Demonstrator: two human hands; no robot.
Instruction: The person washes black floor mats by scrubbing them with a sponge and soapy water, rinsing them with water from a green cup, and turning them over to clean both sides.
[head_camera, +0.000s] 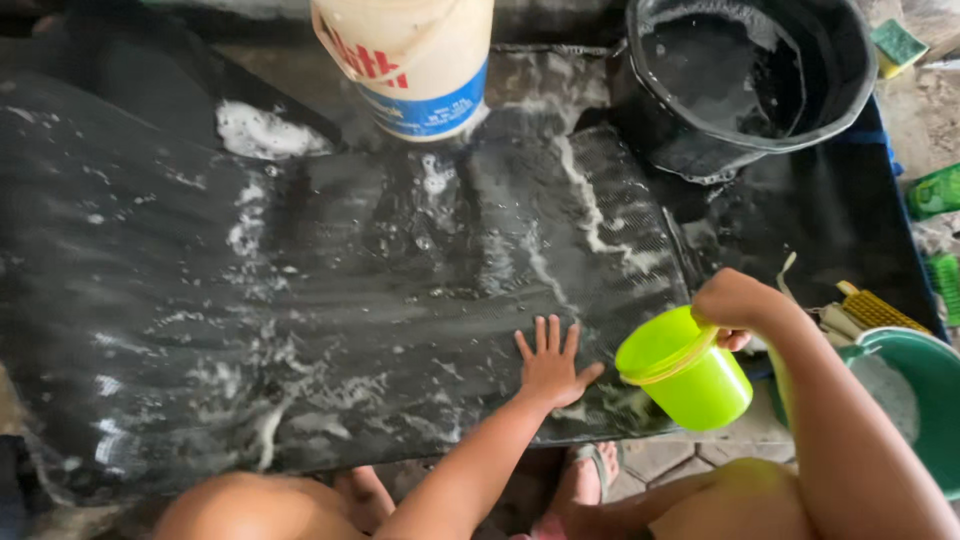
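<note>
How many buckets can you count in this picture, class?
2: a cream bucket at top centre on the soapy black mat, and a black bucket of water at top right. Others may lie outside the picture.

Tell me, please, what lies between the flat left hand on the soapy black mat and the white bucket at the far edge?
In the head view, only the wet black mat lies between the left hand and the white bucket, with streaks of white foam and no other object.

The left hand (550, 362) is pressing flat on a soapy black rubber mat (330, 290) while the right hand (735, 305) is gripping a lime-green plastic mug (685, 370) beside a black water bucket (750, 80).
</note>
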